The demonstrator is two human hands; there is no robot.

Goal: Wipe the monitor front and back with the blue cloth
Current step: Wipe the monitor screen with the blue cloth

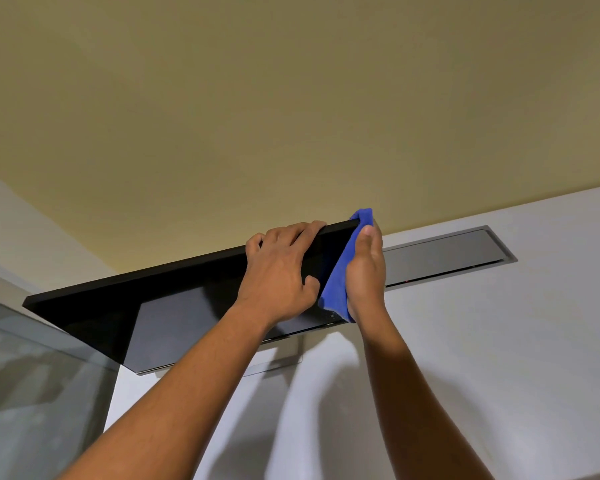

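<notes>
A black monitor point(174, 317) with a dark, unlit screen stands on the white desk, seen at a steep slant. My left hand point(281, 271) grips its top edge near the right corner, fingers hooked over the rim and thumb on the screen. My right hand point(366, 271) holds the blue cloth point(338, 282) wrapped against the monitor's right side edge. The cloth runs from the top right corner down to the lower right corner. The monitor's back is hidden.
A white desk point(482, 341) carries the monitor, whose grey stand base point(278, 355) shows below the screen. A grey cable-tray lid point(444, 254) is set into the desk to the right. A beige wall point(291, 98) rises behind. A glass partition point(32, 375) stands left.
</notes>
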